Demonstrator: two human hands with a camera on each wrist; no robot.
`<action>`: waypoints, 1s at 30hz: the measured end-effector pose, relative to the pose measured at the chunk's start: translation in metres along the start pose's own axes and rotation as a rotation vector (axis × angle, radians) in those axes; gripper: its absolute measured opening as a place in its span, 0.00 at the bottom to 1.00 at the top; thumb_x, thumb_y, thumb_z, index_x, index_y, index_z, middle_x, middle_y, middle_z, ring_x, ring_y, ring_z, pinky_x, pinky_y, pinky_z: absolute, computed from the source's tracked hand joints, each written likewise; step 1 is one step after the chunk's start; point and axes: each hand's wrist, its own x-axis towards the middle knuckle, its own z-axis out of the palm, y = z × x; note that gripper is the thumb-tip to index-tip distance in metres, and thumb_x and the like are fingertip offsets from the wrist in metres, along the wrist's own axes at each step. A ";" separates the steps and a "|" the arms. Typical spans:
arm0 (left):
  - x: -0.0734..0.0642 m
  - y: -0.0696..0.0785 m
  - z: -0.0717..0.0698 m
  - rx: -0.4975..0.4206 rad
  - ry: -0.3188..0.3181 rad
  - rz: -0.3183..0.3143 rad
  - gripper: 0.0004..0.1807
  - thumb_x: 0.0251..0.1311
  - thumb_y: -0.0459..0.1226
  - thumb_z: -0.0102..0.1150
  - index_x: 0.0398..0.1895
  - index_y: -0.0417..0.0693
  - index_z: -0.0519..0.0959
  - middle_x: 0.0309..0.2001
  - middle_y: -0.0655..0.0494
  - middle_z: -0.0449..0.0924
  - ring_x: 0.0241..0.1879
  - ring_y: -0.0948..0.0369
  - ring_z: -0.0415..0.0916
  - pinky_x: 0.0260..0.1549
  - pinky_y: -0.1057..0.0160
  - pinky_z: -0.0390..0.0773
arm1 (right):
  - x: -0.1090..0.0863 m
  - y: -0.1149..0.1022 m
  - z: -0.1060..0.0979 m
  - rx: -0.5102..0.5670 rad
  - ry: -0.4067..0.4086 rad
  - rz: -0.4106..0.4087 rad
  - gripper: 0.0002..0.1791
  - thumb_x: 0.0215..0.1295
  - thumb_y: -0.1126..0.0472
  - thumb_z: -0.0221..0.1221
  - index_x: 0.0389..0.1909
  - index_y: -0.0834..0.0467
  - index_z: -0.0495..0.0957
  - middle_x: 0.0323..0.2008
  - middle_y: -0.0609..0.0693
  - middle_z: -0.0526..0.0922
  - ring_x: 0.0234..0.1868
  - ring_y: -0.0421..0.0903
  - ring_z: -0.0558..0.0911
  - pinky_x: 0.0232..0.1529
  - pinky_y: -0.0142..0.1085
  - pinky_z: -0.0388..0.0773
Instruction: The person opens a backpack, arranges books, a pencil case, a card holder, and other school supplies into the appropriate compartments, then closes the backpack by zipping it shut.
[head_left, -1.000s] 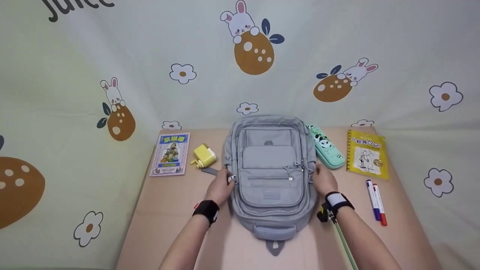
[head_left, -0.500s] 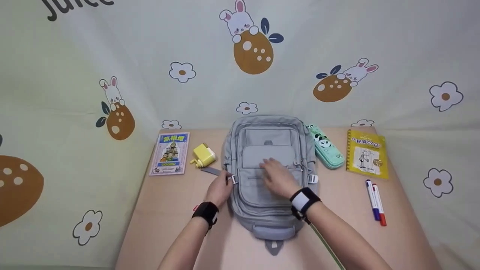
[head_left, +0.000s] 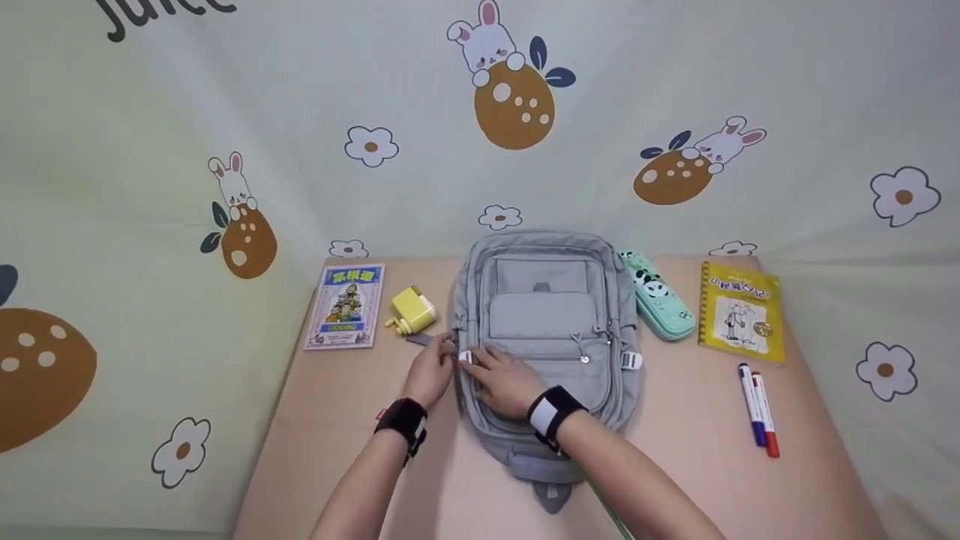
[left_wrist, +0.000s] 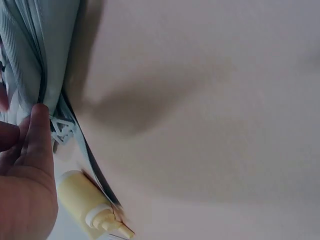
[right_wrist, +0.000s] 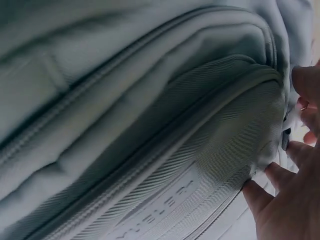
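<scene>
A grey backpack [head_left: 544,315] lies on the table, its top handle toward me. At its left edge is my left hand [head_left: 429,376], fingers and thumb closed on the side strap [head_left: 429,343] by a white buckle [head_left: 466,357]. In the left wrist view, that hand's fingers lie along the bag's side near a second buckle [left_wrist: 61,129]. My right hand [head_left: 508,384] reaches across the lower front, fingers spread on the fabric. Its fingertips [right_wrist: 252,192] touch the bag near the left buckle, and its thumb tip lies close to my left hand.
Left of the bag are a yellow pencil sharpener-like device [head_left: 413,309] and a pink-bordered book [head_left: 346,307]. To the right lie a mint panda pencil case [head_left: 657,300], a yellow spiral notebook [head_left: 742,313], a blue marker [head_left: 751,405] and a red marker [head_left: 766,414]. A printed cloth [head_left: 420,90] hangs behind.
My right hand has left the bag's right edge and crossed its front to the left buckle, exposing the right buckle. My left hand has stayed at the left side, shifting slightly.
</scene>
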 end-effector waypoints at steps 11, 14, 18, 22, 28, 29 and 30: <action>0.016 -0.008 0.009 0.409 -0.018 0.091 0.15 0.64 0.31 0.65 0.54 0.41 0.84 0.54 0.43 0.80 0.55 0.45 0.76 0.55 0.47 0.76 | -0.002 0.011 0.001 -0.018 0.043 -0.014 0.28 0.76 0.60 0.51 0.74 0.61 0.67 0.74 0.58 0.66 0.74 0.60 0.64 0.73 0.50 0.61; 0.019 -0.013 0.013 0.481 -0.011 0.118 0.15 0.64 0.33 0.66 0.53 0.42 0.84 0.56 0.44 0.79 0.55 0.45 0.75 0.56 0.48 0.75 | -0.002 0.011 0.002 -0.002 0.035 -0.010 0.29 0.75 0.59 0.53 0.74 0.61 0.66 0.75 0.58 0.65 0.74 0.60 0.64 0.73 0.50 0.61; 0.019 -0.021 0.013 0.540 0.020 0.145 0.10 0.63 0.35 0.68 0.47 0.44 0.86 0.50 0.46 0.81 0.51 0.46 0.76 0.52 0.48 0.76 | -0.001 0.008 0.007 0.022 -0.011 0.023 0.35 0.76 0.49 0.55 0.77 0.59 0.62 0.77 0.57 0.61 0.77 0.59 0.58 0.75 0.50 0.55; 0.018 -0.024 0.011 0.545 0.038 0.172 0.04 0.64 0.36 0.66 0.40 0.47 0.85 0.41 0.48 0.84 0.45 0.46 0.78 0.45 0.47 0.77 | 0.001 0.005 0.012 0.078 -0.030 0.070 0.44 0.72 0.36 0.55 0.79 0.58 0.58 0.79 0.57 0.57 0.79 0.59 0.54 0.76 0.52 0.51; 0.016 -0.024 0.011 0.486 0.041 0.188 0.06 0.65 0.35 0.66 0.43 0.51 0.87 0.39 0.53 0.86 0.42 0.48 0.78 0.43 0.48 0.77 | 0.003 -0.005 0.010 0.126 0.026 0.132 0.54 0.63 0.30 0.61 0.77 0.63 0.59 0.77 0.60 0.60 0.77 0.62 0.57 0.74 0.57 0.53; 0.016 -0.024 0.011 0.480 0.034 0.185 0.06 0.65 0.35 0.66 0.43 0.51 0.87 0.39 0.53 0.86 0.42 0.49 0.78 0.44 0.49 0.77 | 0.004 -0.007 0.010 0.115 0.030 0.143 0.53 0.62 0.31 0.61 0.77 0.63 0.61 0.76 0.60 0.61 0.77 0.62 0.57 0.74 0.58 0.54; 0.016 -0.024 0.010 0.475 0.027 0.184 0.05 0.65 0.35 0.67 0.42 0.51 0.87 0.39 0.54 0.86 0.42 0.50 0.79 0.44 0.50 0.77 | 0.005 -0.009 0.010 0.097 0.038 0.152 0.51 0.62 0.31 0.62 0.76 0.62 0.63 0.76 0.59 0.62 0.77 0.62 0.58 0.73 0.58 0.56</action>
